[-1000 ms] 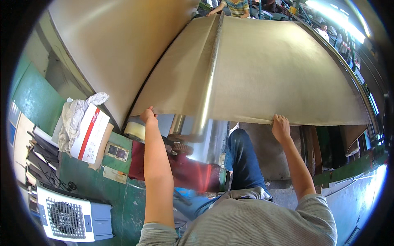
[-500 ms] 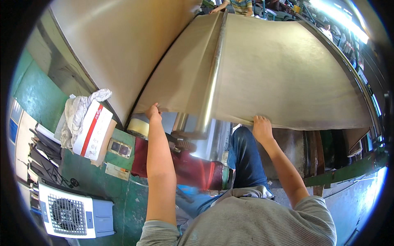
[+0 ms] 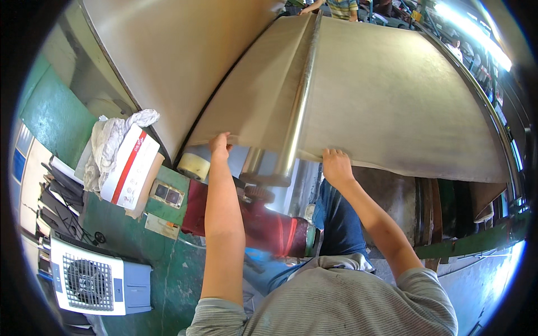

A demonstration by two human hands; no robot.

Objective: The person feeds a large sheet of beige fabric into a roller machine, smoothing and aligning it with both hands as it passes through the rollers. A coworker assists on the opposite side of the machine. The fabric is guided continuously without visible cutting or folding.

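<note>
A wide tan sheet stretches away in front of me, its near edge toward my body. My left hand grips that edge left of the shiny metal roller, which lies lengthwise across the sheet. Right of the roller, my right hand has its fingers curled over the same edge; its thumb is hidden underneath. To the left rises a large smooth tan curved surface, with a dark gap between it and the sheet.
A co-worker in a striped shirt reaches to the sheet's far end. At left are a white-and-red box with a crumpled cloth, a tape roll and an air cooler. A metal rail borders the right side.
My right hand has shifted left along the sheet's edge, closer to the roller. My left hand has moved slightly up and right. The whole view has shifted a little.
</note>
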